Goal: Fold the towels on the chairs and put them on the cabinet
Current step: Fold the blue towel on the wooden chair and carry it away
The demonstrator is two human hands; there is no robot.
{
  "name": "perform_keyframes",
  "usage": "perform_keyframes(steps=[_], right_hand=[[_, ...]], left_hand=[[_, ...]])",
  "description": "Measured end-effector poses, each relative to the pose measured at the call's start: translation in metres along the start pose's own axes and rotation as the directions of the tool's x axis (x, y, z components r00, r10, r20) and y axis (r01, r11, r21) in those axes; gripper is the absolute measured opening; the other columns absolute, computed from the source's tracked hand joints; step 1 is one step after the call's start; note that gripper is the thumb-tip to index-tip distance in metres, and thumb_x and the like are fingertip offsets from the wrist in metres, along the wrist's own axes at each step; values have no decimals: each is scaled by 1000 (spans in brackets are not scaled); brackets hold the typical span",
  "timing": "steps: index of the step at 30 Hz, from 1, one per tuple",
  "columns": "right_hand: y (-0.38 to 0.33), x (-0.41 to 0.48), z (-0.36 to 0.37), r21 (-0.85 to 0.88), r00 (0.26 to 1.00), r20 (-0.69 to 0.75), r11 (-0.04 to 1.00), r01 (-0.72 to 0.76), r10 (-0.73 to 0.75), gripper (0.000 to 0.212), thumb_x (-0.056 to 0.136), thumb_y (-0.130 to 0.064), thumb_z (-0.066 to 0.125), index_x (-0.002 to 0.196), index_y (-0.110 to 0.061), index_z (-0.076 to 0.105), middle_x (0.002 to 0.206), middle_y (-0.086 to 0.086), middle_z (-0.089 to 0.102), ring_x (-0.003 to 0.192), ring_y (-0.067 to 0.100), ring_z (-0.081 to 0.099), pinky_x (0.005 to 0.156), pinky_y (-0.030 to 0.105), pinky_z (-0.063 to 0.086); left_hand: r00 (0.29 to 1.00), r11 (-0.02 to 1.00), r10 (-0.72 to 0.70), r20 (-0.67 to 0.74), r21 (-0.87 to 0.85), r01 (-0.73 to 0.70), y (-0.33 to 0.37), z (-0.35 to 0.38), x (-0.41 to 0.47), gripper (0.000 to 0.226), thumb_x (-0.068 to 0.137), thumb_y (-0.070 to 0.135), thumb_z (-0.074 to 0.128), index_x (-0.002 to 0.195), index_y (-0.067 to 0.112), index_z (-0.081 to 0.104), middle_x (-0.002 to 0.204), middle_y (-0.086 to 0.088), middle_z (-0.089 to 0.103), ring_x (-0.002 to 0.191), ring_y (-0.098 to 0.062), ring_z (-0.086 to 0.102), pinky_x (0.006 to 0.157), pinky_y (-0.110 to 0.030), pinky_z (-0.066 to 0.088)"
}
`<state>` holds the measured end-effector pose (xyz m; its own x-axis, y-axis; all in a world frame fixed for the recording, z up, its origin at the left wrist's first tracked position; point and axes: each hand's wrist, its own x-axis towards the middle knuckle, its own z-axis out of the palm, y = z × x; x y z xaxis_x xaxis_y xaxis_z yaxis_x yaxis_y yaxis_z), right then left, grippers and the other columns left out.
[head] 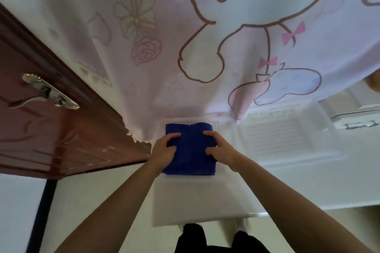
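Blue towel [190, 156], folded square, lying on white plastic cabinet [197, 201] top, below cartoon curtain [205, 37]. Clamped on opposite sides, set apart: left hand [164, 150], right hand [221, 148]. Folding done; placing near done, release pending. Chairs, further towels: out of view.

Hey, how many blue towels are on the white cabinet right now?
1. The folded blue towel lies on the white cabinet near the curtain, with the left hand and right hand holding its sides. Another beneath it would be hidden.
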<state>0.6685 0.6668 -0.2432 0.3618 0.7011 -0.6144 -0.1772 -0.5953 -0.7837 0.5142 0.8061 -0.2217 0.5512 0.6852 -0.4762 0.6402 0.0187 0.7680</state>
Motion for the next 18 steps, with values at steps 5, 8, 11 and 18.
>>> perform_keyframes(steps=[5,8,11,18], right_hand=[[21,33,25,-49,995,-84,997,-62,57,73,88,3,53,144,-40,35,138,1,43,108,21,57,78,34,60],[35,49,32,-262,993,-116,963,-62,33,75,90,2,51,150,-38,29,146,4,37,120,26,50,82,27,50],[47,56,31,-437,992,-127,898,-50,-6,75,92,-1,50,153,-36,24,147,9,36,123,31,49,92,30,47],[40,58,23,-777,998,-66,628,-55,7,73,98,-27,53,154,-43,10,143,8,34,102,28,54,84,38,53]], left_hand=[[998,991,38,44,130,-43,-41,8,51,64,83,-13,38,129,27,58,137,-3,49,116,-18,53,98,-39,53],[996,986,-41,82,166,26,-65,13,69,67,82,-15,38,133,27,53,139,-6,45,120,-22,51,100,-33,50],[997,977,-20,76,213,3,-76,19,72,68,83,-17,39,138,22,48,133,-10,41,113,-19,48,97,-21,41],[994,975,-19,106,220,-5,-82,32,51,73,89,-13,38,150,25,32,142,-10,27,124,-28,44,108,-37,43]])
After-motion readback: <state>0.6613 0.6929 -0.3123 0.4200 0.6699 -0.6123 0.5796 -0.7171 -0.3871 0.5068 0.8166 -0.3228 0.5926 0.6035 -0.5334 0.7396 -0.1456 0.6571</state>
